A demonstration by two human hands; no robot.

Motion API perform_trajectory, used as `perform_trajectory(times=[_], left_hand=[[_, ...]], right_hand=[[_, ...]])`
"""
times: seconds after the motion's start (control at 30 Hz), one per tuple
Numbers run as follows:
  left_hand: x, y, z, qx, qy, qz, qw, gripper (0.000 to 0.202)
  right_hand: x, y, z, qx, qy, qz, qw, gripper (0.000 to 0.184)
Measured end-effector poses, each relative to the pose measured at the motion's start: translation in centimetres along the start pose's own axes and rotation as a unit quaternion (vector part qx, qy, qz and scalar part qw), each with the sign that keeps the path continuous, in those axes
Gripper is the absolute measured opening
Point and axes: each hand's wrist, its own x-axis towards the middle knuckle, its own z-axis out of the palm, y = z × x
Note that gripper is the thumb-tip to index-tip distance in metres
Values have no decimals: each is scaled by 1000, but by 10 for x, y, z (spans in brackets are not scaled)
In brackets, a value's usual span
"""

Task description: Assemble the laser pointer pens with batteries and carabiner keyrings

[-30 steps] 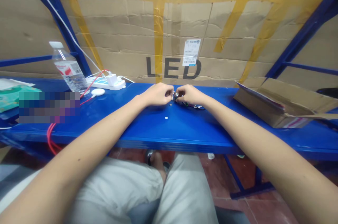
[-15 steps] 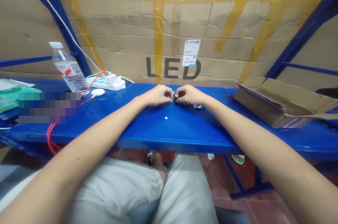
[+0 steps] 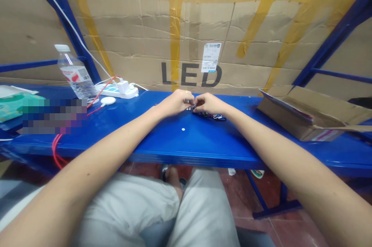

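Fingers (image 3: 199,100) curled: right hand (image 3: 209,104) pinching tiny shiny part (image 3: 194,106), left hand (image 3: 176,103) grip unclear; forearms outstretched over blue table (image 3: 162,138); cardboard (image 3: 130,53) behind.

Shiny pieces (image 3: 188,109) by the left grip (image 3: 178,102) are too small to identify.

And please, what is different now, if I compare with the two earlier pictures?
The left hand moved slightly forward and right, almost closing its gap to the right hand. Whether it gripped or released anything is hidden. The green-and-white thing below the table shifted left. The right hand, white disc, bottle and open cardboard box stayed practically in place.
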Motion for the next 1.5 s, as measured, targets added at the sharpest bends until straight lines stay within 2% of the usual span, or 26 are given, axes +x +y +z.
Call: perform_trajectory(times=[0.13, 0.2, 0.27, 0.33, 0.37, 0.43, 0.53, 0.6, 0.7, 0.8, 0.9, 1.03, 1.1, 1.3, 1.5], left_hand=[[0, 1, 1, -2, 9, -13, 1000, 8], [0, 1, -1, -6, 31, -34, 999, 9], [0, -2, -9, -4, 58, -62, 996, 12], [-1, -9, -20, 13, 60, -92, 994, 16], [-2, -14, -27, 29, 40, -108, 993, 17], [-6, -24, -37, 63, -37, -134, 988, 18], [-11, -37, -44, 114, -143, -160, 970, 17], [-14, -42, -41, 154, -168, -170, 959, 16], [-15, -43, -32, 201, -172, -172, 949, 14], [-15, -41, -27, 199, -179, -166, 949, 14], [-13, -34, -26, 126, -150, -160, 968, 16], [-6, -18, -25, 27, -7, -142, 989, 18], [-1, -10, -23, 11, 30, -120, 992, 16], [6, 2, -17, 43, 0, -20, 999, 19], [4, 2, -15, 25, 3, -27, 999, 20]], right_hand=[[-3, -5, 1, 41, -8, 29, 999, 8], [-4, -7, 1, 52, -13, 31, 998, 8], [-4, -9, 2, 52, -14, 31, 998, 10], [-4, -11, 1, 47, -15, 34, 998, 12], [-4, -11, 1, 46, -16, 35, 998, 13], [-4, -12, 1, 47, -21, 36, 998, 16], [-4, -11, 1, 57, -31, 26, 998, 18], [-4, -10, 2, 64, -36, 15, 997, 19], [-4, -11, 3, 73, -43, 9, 996, 20], [-6, -17, 3, 72, -43, 17, 996, 20], [-8, -22, 3, 67, -43, 25, 997, 19], [-8, -24, 4, 70, -40, 32, 996, 15], [-7, -24, 5, 78, -36, 36, 996, 13], [-6, -24, 7, 100, -27, 41, 994, 8], [-5, -20, 8, 118, -19, 45, 992, 8]])
